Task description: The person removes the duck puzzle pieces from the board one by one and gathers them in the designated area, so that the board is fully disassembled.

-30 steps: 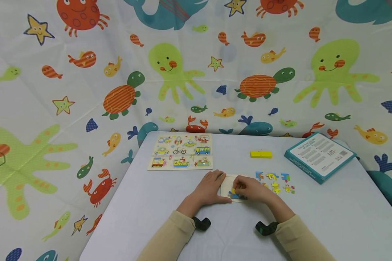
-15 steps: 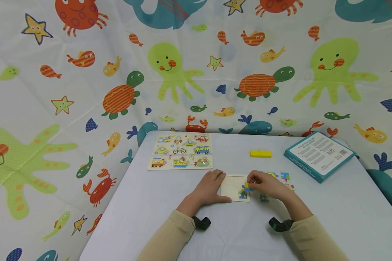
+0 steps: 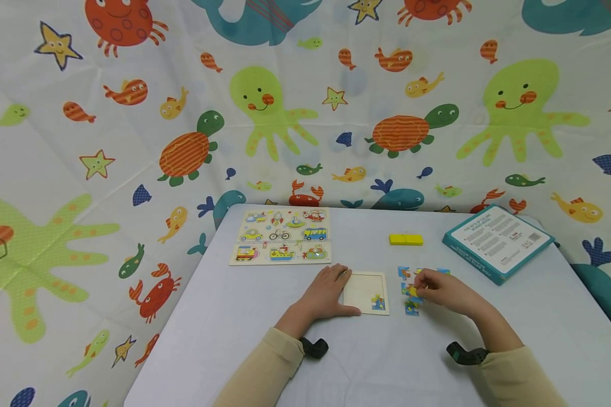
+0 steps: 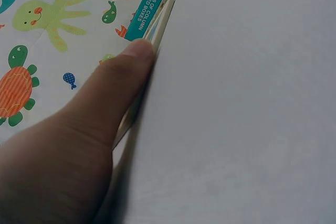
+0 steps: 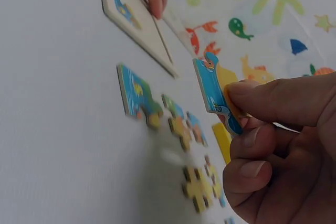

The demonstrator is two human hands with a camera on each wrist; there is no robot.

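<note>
My left hand [image 3: 326, 295] rests against the left side of a small wooden puzzle tray [image 3: 360, 289]. Its thumb [image 4: 113, 85] lies straight along the near edge, with the fingers stretched toward the far edge. One blue-and-yellow puzzle piece [image 3: 378, 303] lies in the tray's near right corner. To the right of the tray, my right hand [image 3: 448, 292] pinches another jigsaw piece [image 5: 210, 85], blue and yellow, between thumb and fingers. Beneath and around that hand lie several loose pieces, including a corner-shaped one [image 5: 137, 94] and a yellow one [image 5: 198, 187]; some are partly hidden by the hand.
A wooden board with vehicle pictures [image 3: 281, 236] lies at the back left of the white table [image 3: 209, 333]. Behind the loose pieces is a yellow block [image 3: 406, 240]. A teal-edged box [image 3: 499, 243] lies at the back right. A cloth printed with sea animals hangs behind.
My right hand has moved right from over the tray to the loose pieces, carrying a puzzle piece away from the tray. My left hand stays put.
</note>
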